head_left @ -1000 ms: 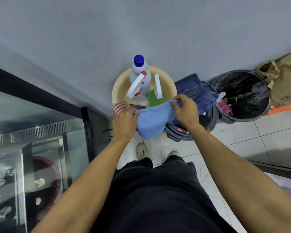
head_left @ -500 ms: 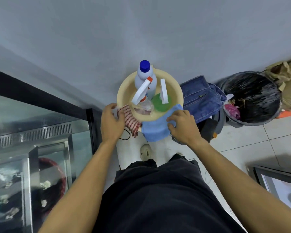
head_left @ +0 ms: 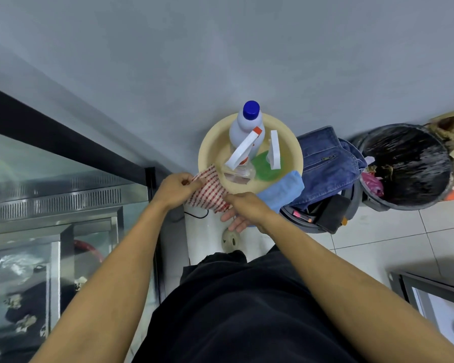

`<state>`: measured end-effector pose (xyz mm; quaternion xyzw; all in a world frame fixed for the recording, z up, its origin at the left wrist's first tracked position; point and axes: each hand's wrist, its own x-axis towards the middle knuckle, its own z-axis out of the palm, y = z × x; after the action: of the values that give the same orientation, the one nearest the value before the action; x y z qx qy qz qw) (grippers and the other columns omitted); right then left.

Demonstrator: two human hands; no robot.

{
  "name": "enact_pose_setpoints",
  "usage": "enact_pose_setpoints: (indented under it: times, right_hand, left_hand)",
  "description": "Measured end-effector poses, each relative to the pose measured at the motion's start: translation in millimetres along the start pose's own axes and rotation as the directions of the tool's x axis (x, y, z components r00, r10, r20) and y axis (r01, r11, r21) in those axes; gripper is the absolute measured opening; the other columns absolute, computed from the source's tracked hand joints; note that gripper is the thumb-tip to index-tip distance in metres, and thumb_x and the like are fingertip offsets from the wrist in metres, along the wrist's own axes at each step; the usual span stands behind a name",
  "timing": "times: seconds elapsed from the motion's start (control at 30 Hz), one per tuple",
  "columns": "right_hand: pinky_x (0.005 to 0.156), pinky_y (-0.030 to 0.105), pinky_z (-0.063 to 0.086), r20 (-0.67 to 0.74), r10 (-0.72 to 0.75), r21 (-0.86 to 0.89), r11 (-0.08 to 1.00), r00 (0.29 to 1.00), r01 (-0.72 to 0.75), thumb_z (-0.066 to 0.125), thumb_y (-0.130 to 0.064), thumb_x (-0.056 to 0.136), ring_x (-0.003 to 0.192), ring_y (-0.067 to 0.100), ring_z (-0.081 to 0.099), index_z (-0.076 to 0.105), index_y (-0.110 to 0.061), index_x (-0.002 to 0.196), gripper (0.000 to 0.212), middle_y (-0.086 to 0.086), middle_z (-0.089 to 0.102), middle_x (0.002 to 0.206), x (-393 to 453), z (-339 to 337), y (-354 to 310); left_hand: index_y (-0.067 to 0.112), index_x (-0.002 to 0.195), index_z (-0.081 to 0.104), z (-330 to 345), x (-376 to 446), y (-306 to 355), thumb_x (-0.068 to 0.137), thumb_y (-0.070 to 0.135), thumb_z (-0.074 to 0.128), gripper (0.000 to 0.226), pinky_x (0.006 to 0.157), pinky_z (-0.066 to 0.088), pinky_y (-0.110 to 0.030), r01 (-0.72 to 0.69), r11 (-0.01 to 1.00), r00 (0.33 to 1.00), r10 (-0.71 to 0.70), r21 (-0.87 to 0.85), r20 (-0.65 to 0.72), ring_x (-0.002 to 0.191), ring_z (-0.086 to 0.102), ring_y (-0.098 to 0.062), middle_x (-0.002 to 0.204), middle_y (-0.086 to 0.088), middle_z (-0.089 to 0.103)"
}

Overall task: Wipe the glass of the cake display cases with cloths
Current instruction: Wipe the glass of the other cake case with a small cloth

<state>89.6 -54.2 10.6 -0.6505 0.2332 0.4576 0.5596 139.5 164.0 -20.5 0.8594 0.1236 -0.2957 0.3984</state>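
Display case (head_left: 50, 205): at far left, glass not yet touched by any cloth.
Left hand (head_left: 174, 189): pinches the checked cloth (head_left: 209, 192), which half a second ago only draped over the basin (head_left: 249, 153) rim.
Right hand (head_left: 243, 209): has let go of the blue cloth (head_left: 283, 191); fingers spread under the checked cloth's lower edge.
Meaning: cloth picked, wiping comes next.
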Motion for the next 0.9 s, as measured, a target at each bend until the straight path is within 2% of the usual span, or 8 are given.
enact_pose_setpoints:
  times: [0.17, 0.33, 0.43, 0.57, 0.67, 0.77, 0.83, 0.9]
  right_hand:
    - [0.057, 0.029, 0.052, -0.016, 0.135, 0.055, 0.989, 0.991, -0.134, 0.036, -0.045, 0.110, 0.060, 0.022, 0.063, 0.065, -0.014, 0.097, 0.044, 0.004, 0.074, 0.080, 10.1, 13.7, -16.1]
    - [0.049, 0.022, 0.041, -0.139, 0.184, 0.121, 0.978, 0.973, -0.168, 0.058, -0.018, 0.098, 0.053, 0.017, 0.049, 0.058, -0.014, 0.078, 0.021, -0.002, 0.057, 0.055, 14.5, 10.2, -24.3]
    - [0.044, 0.019, 0.032, -0.155, 0.175, 0.274, 0.953, 0.972, -0.128, 0.065, -0.015, 0.095, 0.049, 0.014, 0.038, 0.053, -0.018, 0.071, 0.027, -0.004, 0.046, 0.051, 14.4, 12.8, -20.1]
    - [0.047, 0.025, 0.041, -0.177, 0.058, 0.389, 0.921, 0.983, 0.015, 0.070, -0.018, 0.092, 0.052, 0.013, 0.043, 0.065, -0.014, 0.088, 0.007, 0.000, 0.059, 0.069, 1.4, 17.8, -13.9]
    - [0.069, 0.029, 0.047, -0.106, -0.116, 0.426, 0.892, 0.988, 0.150, 0.063, -0.018, 0.092, 0.074, 0.016, 0.058, 0.067, -0.014, 0.108, 0.016, 0.003, 0.071, 0.091, -13.5, 22.3, -12.4]
    - [0.081, 0.031, 0.050, 0.016, -0.259, 0.510, 0.833, 0.966, 0.215, 0.057, -0.017, 0.097, 0.088, 0.015, 0.065, 0.065, -0.011, 0.113, 0.019, 0.002, 0.075, 0.099, -29.9, 28.5, -20.2]
    - [0.094, 0.037, 0.052, 0.043, -0.323, 0.517, 0.817, 0.945, 0.256, 0.062, -0.018, 0.098, 0.105, 0.021, 0.068, 0.064, -0.005, 0.121, 0.026, 0.007, 0.076, 0.114, -39.4, 35.0, -28.0]
    - [0.097, 0.042, 0.055, 0.081, -0.394, 0.474, 0.824, 0.916, 0.312, 0.065, -0.006, 0.097, 0.115, 0.030, 0.067, 0.061, 0.002, 0.126, 0.030, 0.017, 0.072, 0.123, -48.6, 42.5, -34.9]
  left_hand:
    - [0.006, 0.080, 0.066, 3.6, -6.7, 3.1, 0.094, 0.042, 0.067, 0.039, 0.063, 0.043, -0.029, -0.056, 0.998, 0.995, 0.055, -0.016, -0.081, 0.062, 0.057, -0.007, 0.077, -0.010, 0.070]
    - [0.021, 0.093, 0.074, 6.1, -16.0, 4.5, 0.097, 0.040, 0.068, 0.020, 0.071, 0.055, -0.026, -0.056, 0.991, 0.998, 0.052, -0.124, -0.035, 0.079, 0.074, -0.010, 0.088, 0.005, 0.079]
    - [0.022, 0.102, 0.074, 5.5, -30.8, 7.4, 0.102, 0.036, 0.063, 0.018, 0.077, 0.056, -0.026, -0.047, 0.965, 0.999, 0.043, -0.257, -0.023, 0.083, 0.074, -0.006, 0.094, 0.006, 0.079]
    - [0.021, 0.113, 0.071, 6.1, -53.4, 7.8, 0.107, 0.031, 0.054, 0.020, 0.084, 0.057, -0.030, 0.049, 0.831, 0.998, -0.059, -0.554, -0.001, 0.088, 0.074, -0.010, 0.103, 0.000, 0.079]
    - [0.022, 0.116, 0.070, 5.7, -74.1, 10.2, 0.106, 0.024, 0.052, 0.020, 0.091, 0.056, -0.035, 0.080, 0.623, 0.991, -0.135, -0.778, -0.006, 0.101, 0.074, -0.016, 0.114, -0.006, 0.078]
    - [0.019, 0.123, 0.069, 4.5, -101.6, 14.4, 0.104, 0.027, 0.055, 0.025, 0.098, 0.055, -0.038, 0.037, 0.479, 0.988, -0.152, -0.877, -0.042, 0.113, 0.071, -0.023, 0.121, -0.008, 0.076]
    - [0.018, 0.122, 0.070, 1.9, -124.6, 17.7, 0.103, 0.035, 0.060, 0.028, 0.100, 0.056, -0.039, -0.044, 0.470, 0.984, -0.131, -0.882, -0.119, 0.114, 0.071, -0.023, 0.119, -0.006, 0.077]
    - [0.014, 0.123, 0.068, -1.6, -149.4, 19.0, 0.098, 0.036, 0.068, 0.034, 0.099, 0.058, -0.041, -0.135, 0.514, 0.966, -0.123, -0.847, -0.228, 0.112, 0.073, -0.026, 0.117, -0.009, 0.077]
